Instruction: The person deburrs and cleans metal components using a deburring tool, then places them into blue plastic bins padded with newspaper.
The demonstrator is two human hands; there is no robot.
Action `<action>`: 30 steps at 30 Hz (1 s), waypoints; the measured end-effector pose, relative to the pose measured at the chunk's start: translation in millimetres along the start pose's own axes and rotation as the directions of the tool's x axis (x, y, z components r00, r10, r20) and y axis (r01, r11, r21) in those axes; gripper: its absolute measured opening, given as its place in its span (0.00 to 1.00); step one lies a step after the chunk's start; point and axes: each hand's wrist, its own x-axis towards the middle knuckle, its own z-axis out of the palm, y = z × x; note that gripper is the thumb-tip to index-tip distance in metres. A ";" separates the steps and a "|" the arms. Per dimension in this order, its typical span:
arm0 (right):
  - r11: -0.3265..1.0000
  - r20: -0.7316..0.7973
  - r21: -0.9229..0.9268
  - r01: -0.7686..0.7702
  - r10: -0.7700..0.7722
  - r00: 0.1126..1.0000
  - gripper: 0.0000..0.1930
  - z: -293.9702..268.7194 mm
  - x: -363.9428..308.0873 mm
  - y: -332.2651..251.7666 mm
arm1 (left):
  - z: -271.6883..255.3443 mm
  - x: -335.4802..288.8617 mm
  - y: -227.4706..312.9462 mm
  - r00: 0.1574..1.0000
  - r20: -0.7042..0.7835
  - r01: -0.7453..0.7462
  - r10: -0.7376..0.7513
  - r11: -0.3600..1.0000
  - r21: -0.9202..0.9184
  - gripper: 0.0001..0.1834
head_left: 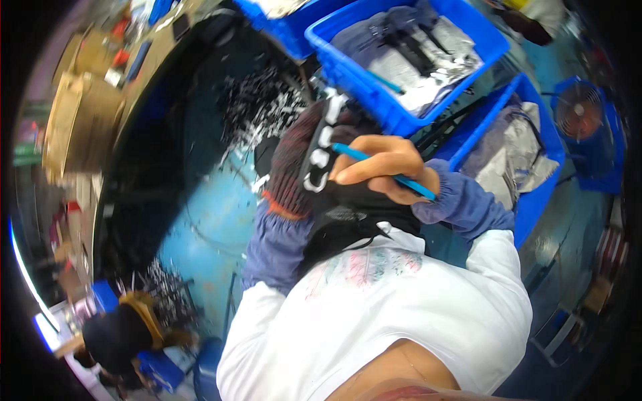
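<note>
A: What are the hands doing?
B: Gloved left hand (292,159) is curling closed around a black strip (321,145) before the torso; bare right hand (386,166) is pinching a blue pen-like tool (352,153) beside it.
A: Progress?
B: Seemingly midway: white patches are still showing; loose scraps (273,103) are lying below.

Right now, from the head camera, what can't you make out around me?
In the head view:
Blue pen-like tool: middle hidden by the right hand.
Gloved left hand: fingertips indistinct, dark knit against dark things.
Leftmost blue crate: far part cut off by the upper edge.
Black and white floor scraps: too small to tell apart.
</note>
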 end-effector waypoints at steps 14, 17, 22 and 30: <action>0.784 -0.037 0.529 -0.325 0.404 0.914 0.10 3.5 14.2 14.8 | -62.6 1.2 -52.1 0.951 0.302 0.000 -0.071 0.974 0.229 0.22; 0.745 -0.441 0.651 -0.145 0.526 0.727 0.10 -27.5 13.3 27.1 | -5.2 -11.1 -6.4 0.917 0.116 0.399 -0.382 0.872 -0.284 0.16; 0.875 -0.742 0.484 -0.013 0.418 0.524 0.07 -134.4 -14.0 64.2 | -28.7 -23.4 0.1 0.833 0.318 0.515 -0.453 0.845 -0.143 0.25; 0.991 -0.965 0.016 -0.134 0.051 0.258 0.02 -162.3 -15.0 55.2 | -48.8 -47.6 5.3 0.831 0.307 0.507 -0.463 0.859 -0.076 0.32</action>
